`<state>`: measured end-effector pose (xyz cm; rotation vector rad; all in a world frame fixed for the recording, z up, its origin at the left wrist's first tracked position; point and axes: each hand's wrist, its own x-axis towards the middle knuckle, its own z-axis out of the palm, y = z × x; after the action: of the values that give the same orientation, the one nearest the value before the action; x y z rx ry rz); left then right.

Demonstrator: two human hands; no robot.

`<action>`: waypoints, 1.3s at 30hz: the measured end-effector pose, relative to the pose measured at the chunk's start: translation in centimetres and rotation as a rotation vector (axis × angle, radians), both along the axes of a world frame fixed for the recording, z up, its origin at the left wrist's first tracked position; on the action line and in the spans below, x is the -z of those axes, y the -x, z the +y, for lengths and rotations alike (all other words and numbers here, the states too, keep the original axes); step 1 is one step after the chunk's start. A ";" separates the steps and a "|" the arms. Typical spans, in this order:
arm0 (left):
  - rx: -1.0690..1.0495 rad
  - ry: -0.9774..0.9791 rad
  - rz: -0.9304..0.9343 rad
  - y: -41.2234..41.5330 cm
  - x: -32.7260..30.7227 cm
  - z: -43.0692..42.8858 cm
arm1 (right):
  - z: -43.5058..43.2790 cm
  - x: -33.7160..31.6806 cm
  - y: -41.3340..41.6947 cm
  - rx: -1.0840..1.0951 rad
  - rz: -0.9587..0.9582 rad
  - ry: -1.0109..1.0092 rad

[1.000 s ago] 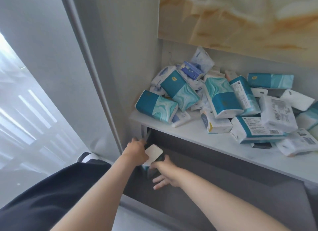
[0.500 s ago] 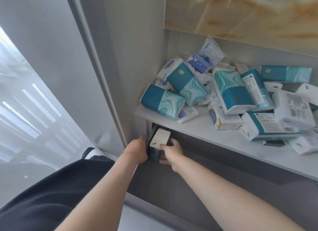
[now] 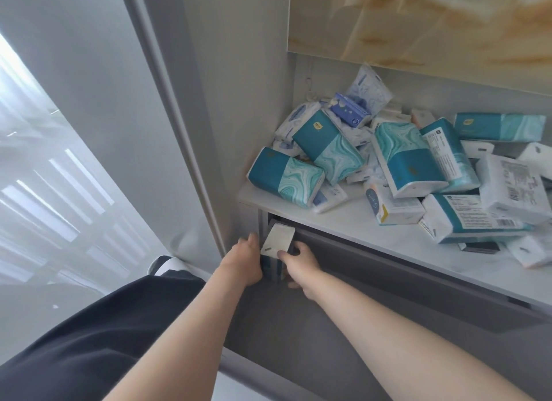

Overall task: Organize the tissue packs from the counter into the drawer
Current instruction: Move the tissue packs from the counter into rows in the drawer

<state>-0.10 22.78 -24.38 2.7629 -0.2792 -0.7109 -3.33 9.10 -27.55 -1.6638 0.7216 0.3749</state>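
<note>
A teal and white tissue pack (image 3: 277, 242) stands on end in the far left corner of the open grey drawer (image 3: 313, 335), its white end facing up. My left hand (image 3: 243, 262) holds its left side and my right hand (image 3: 300, 259) grips its right side, thumb on the top edge. Several more tissue packs (image 3: 400, 159), teal, white and blue, lie heaped on the white counter (image 3: 358, 224) just above the drawer.
A grey wall panel (image 3: 209, 102) rises directly left of the drawer and counter. A marbled beige panel (image 3: 418, 21) overhangs the counter. A sheer curtain (image 3: 44, 176) hangs at the far left. My dark-clothed leg (image 3: 89, 341) is at the lower left.
The pack has been pushed further back into the drawer's left corner, under the counter edge. My right hand, spread on the drawer floor a second ago, now grips the pack.
</note>
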 end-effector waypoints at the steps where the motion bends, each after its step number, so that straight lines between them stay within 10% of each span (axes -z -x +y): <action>1: 0.022 0.055 -0.087 -0.1 -0.1 -0.6 | -0.5 -0.3 0.2 -0.056 -0.008 0.002; 8: 0.304 -0.157 0.015 -1.7 -1.8 -3.3 | -3.8 -4.6 0.5 -0.425 -0.206 0.536; 14: 0.260 0.014 -0.270 -5.8 -8.1 -4.2 | -6.2 -10.2 -2.6 -0.348 -0.786 0.927; 20: 0.234 0.233 -0.448 -7.5 -8.0 -2.3 | -7.6 -10.4 -7.0 -0.674 -0.498 1.263; 33: 0.372 0.372 -0.669 -6.4 -9.8 -2.5 | -7.2 -14.1 -4.9 -0.278 -0.604 0.439; 39: 0.273 0.494 -0.117 -4.2 -12.1 -2.8 | -9.0 -17.0 -1.7 -0.636 -0.483 0.481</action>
<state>4.14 19.97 -12.27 2.3155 -0.7575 -0.4596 -1.62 0.05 -10.55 -2.3194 -0.1123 0.2269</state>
